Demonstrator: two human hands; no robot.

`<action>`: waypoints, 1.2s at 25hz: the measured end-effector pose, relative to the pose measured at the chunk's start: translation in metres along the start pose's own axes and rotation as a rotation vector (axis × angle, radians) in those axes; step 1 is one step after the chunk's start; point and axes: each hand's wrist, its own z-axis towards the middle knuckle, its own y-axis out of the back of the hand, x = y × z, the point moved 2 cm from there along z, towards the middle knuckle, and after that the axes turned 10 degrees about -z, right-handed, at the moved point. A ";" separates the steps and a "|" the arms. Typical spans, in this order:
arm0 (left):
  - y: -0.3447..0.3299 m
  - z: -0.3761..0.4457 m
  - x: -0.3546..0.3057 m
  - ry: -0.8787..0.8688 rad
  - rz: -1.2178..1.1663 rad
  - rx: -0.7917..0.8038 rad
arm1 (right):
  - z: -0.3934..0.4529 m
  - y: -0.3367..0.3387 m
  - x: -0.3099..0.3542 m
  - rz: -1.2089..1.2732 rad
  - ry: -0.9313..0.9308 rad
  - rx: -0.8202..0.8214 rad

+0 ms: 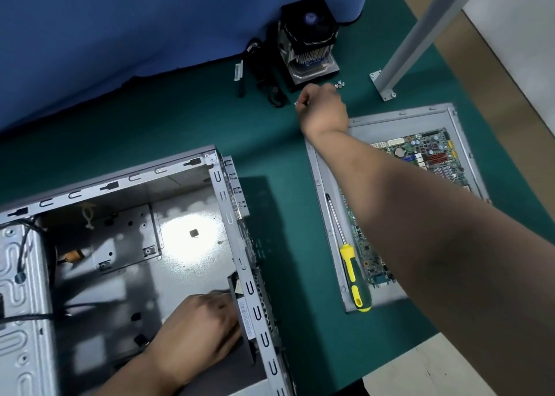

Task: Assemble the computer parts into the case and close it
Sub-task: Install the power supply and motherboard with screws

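Now we see our left hand [198, 326] low in the frame, inside the open computer case [126, 245], its fingers curled against a black fan [243, 314] standing at the case's right wall. Our right hand [322, 107] reaches to the upper middle of the frame, fingers closed in a pinch on a small screw [295, 103] just above the green table [180, 119]. More screws [339, 84] lie just beyond, beside the cooler [309, 44] against the blue partition [120, 29]. At the right of the frame the case's side panel [327, 215] lies flat, carrying the motherboard [426, 158] and a yellow-handled screwdriver [354, 278]. Black cables [264, 74] lie left of the cooler.
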 end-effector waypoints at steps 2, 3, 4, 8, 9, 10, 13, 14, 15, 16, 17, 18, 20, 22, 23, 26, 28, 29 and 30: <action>-0.001 0.001 0.000 -0.003 0.023 0.002 | -0.001 0.000 0.003 -0.043 0.007 0.003; -0.002 0.000 0.000 -0.003 0.032 -0.001 | -0.003 0.002 0.004 -0.053 0.015 0.012; -0.003 -0.001 0.001 0.001 0.034 -0.003 | -0.005 0.005 0.006 -0.049 0.029 0.023; -0.006 -0.003 0.003 0.005 0.062 0.016 | -0.027 0.028 0.005 0.049 0.099 0.021; -0.005 -0.003 0.003 0.005 0.078 0.016 | -0.037 0.034 0.003 0.097 0.101 0.016; -0.003 -0.002 0.002 0.006 0.086 0.012 | -0.049 0.039 0.000 0.146 0.113 0.015; -0.001 -0.001 -0.001 -0.008 0.087 -0.044 | -0.099 0.046 -0.012 0.349 0.162 0.036; -0.001 -0.001 -0.001 -0.011 0.084 -0.070 | -0.118 0.046 -0.018 0.441 0.152 0.046; 0.000 -0.001 -0.002 -0.018 0.086 -0.098 | -0.137 0.044 -0.024 0.515 0.132 0.059; 0.000 -0.001 -0.002 -0.022 0.085 -0.113 | -0.157 0.042 -0.031 0.563 0.107 0.078; 0.001 -0.001 -0.002 -0.024 0.082 -0.115 | -0.177 0.039 -0.037 0.601 0.075 0.108; 0.001 -0.001 -0.003 -0.017 0.075 -0.109 | -0.196 0.034 -0.044 0.649 0.036 0.149; 0.001 0.000 -0.005 0.009 0.060 -0.098 | -0.232 0.024 -0.056 0.767 -0.041 0.242; 0.002 0.000 -0.006 0.031 0.046 -0.076 | -0.263 0.015 -0.064 0.829 -0.083 0.317; 0.002 0.000 -0.007 0.038 0.038 -0.069 | -0.277 0.010 -0.066 0.837 -0.089 0.352; 0.002 -0.001 -0.005 0.052 0.009 -0.059 | -0.305 -0.003 -0.069 0.834 -0.091 0.414; 0.000 -0.001 -0.005 0.065 0.005 -0.057 | -0.316 -0.009 -0.070 0.856 -0.118 0.436; 0.000 -0.001 -0.005 0.075 0.009 -0.055 | -0.320 -0.011 -0.070 0.870 -0.129 0.453; 0.000 -0.001 -0.005 0.086 0.010 -0.048 | -0.323 -0.014 -0.070 0.879 -0.133 0.473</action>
